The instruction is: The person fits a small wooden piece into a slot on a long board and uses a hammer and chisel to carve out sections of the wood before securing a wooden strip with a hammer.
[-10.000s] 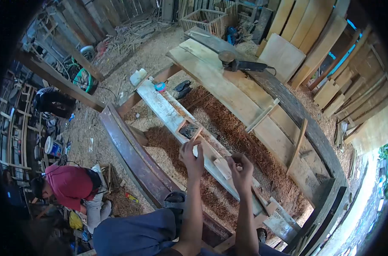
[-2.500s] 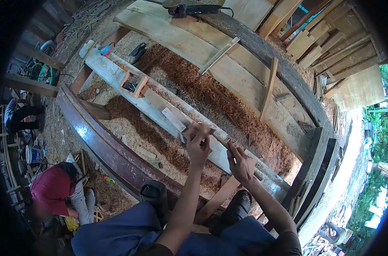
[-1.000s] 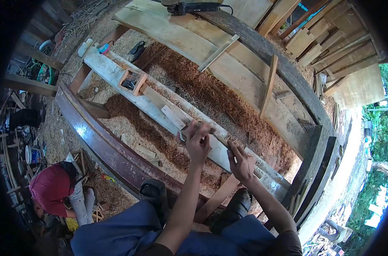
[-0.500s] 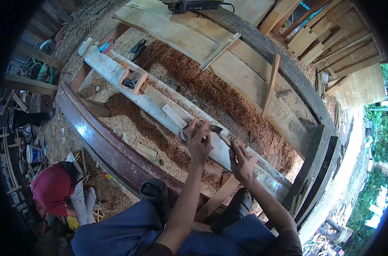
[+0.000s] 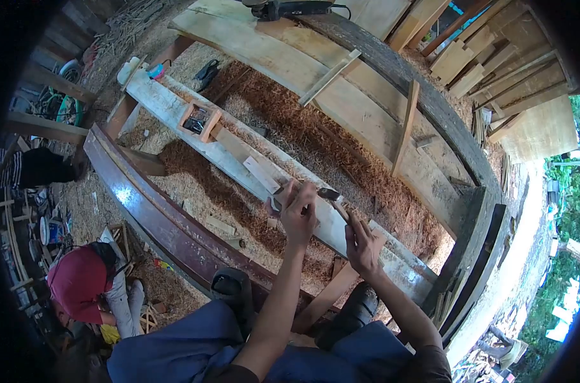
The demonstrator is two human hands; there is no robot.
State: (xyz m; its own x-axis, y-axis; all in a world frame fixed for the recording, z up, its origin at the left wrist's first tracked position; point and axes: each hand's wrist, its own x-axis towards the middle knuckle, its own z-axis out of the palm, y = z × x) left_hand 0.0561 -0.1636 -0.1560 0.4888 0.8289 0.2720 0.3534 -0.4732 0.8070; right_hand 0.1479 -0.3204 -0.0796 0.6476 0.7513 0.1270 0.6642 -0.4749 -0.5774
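Note:
My right hand (image 5: 364, 247) is closed around the wooden handle of a hammer (image 5: 329, 194). The dark hammer head sits just right of my left hand (image 5: 300, 209), with a small gap between them. My left hand is closed, fingers bent, above a long white-topped plank (image 5: 331, 226). What it grips is mostly hidden by the fingers; a bit of something greyish shows at its left side. Just beyond those fingers, a pale wood strip (image 5: 262, 174) lies along the plank on a flat brown board (image 5: 233, 145).
A small wooden box (image 5: 199, 120) of dark metal pieces stands farther along the plank. Beyond lie wood shavings (image 5: 283, 121) and a broad plank structure (image 5: 264, 38) with crosspieces. A maroon curved beam (image 5: 156, 191) runs at left. A person in a red top (image 5: 79, 281) crouches lower left.
The hammer head has shifted slightly right, away from my left hand, and my right hand has tilted a little. At far left, a person's dark-clothed leg has moved.

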